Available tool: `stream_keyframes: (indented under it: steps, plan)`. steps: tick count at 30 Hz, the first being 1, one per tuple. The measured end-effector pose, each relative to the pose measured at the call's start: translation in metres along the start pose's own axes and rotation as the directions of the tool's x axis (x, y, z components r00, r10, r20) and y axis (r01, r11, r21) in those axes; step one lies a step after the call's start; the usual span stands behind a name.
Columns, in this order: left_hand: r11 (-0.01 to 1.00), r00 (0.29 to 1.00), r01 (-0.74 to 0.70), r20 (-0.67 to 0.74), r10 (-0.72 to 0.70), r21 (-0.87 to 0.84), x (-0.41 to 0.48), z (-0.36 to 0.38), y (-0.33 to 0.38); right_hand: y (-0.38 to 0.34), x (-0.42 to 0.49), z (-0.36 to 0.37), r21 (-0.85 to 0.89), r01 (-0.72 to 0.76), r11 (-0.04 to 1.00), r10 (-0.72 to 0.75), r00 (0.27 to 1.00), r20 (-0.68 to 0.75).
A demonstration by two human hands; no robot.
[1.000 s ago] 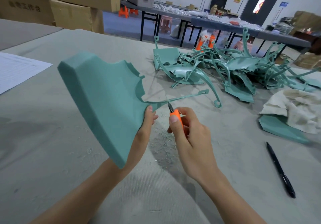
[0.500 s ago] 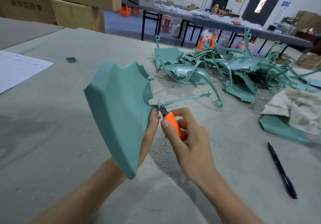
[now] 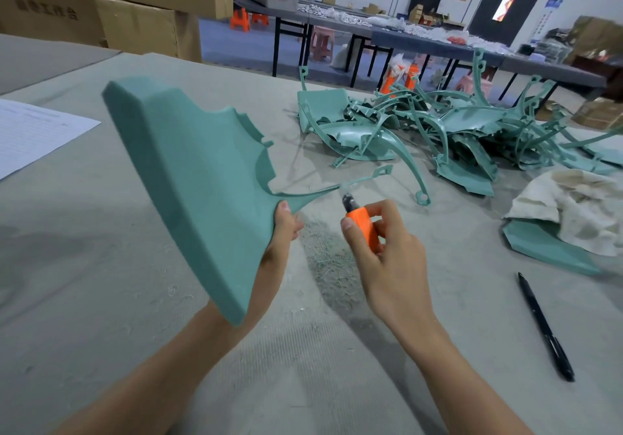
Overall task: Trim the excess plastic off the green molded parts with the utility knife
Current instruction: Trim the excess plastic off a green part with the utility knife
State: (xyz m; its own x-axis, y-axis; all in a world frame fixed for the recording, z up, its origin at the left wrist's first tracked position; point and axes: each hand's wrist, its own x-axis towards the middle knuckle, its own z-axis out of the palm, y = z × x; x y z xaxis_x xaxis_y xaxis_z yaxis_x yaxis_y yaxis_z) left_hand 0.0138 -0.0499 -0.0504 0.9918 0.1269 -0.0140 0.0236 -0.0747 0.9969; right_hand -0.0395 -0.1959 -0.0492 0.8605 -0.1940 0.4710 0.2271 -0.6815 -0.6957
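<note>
the person is showing only two arms and two hands. the left forearm and the right forearm are appearing bare along all the length that is in view, and both are looking slim and smooth. the left hand and the right hand are appearing bare too. the left thumbnail and the right thumbnail are looking short, plain and gently rounded. the right wrist is looking narrow, with fine creases on it.

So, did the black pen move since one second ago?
No. The black pen lies at the same spot and angle, below the white cloth.
</note>
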Motion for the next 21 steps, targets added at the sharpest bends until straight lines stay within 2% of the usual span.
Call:
stream_keyframes:
  steps: [2,4,5,6,8,10,12,15,18,21]
  plan:
    - [0.999,0.994,-0.036,0.104,0.035,0.009,-0.008,-0.001,-0.006,0.006,0.004,-0.003,-0.066,-0.015,0.998,0.011,0.998,-0.057]
    - [0.958,0.997,0.081,0.011,-0.082,-0.277,-0.013,-0.004,-0.001,0.007,0.004,-0.001,-0.098,-0.009,0.995,0.001,0.996,-0.090]
    - [0.935,0.988,0.142,-0.007,-0.153,-0.325,-0.013,-0.003,0.007,0.007,0.003,0.000,-0.094,-0.003,0.996,-0.006,0.995,-0.104]
    - [0.946,0.988,0.136,-0.025,-0.150,-0.295,-0.017,-0.004,0.013,0.005,0.002,0.001,-0.084,0.007,0.996,-0.017,0.993,-0.118]
    - [0.985,0.998,0.032,-0.043,-0.039,-0.167,-0.023,-0.005,0.018,0.001,-0.001,0.003,-0.065,0.037,0.997,-0.045,0.992,-0.116]
    - [0.987,0.993,-0.103,-0.067,0.095,-0.126,-0.030,-0.011,0.014,-0.006,-0.005,0.007,-0.050,0.076,0.996,-0.079,0.995,-0.065]
    - [0.978,0.983,-0.178,-0.068,0.171,-0.108,-0.034,-0.012,0.011,-0.014,-0.010,0.012,-0.052,0.127,0.991,-0.127,0.992,-0.014]
    - [0.971,0.972,-0.226,-0.084,0.220,-0.076,-0.034,-0.013,0.007,-0.024,-0.016,0.020,-0.064,0.173,0.983,-0.169,0.984,0.064]
    - [0.981,0.981,-0.193,-0.007,0.193,0.017,-0.035,-0.013,0.003,-0.026,-0.016,0.021,-0.061,0.185,0.981,-0.180,0.980,0.079]
    - [0.975,0.976,-0.218,-0.043,0.216,-0.046,-0.035,-0.013,0.004,-0.024,-0.013,0.018,-0.048,0.160,0.986,-0.158,0.986,0.046]
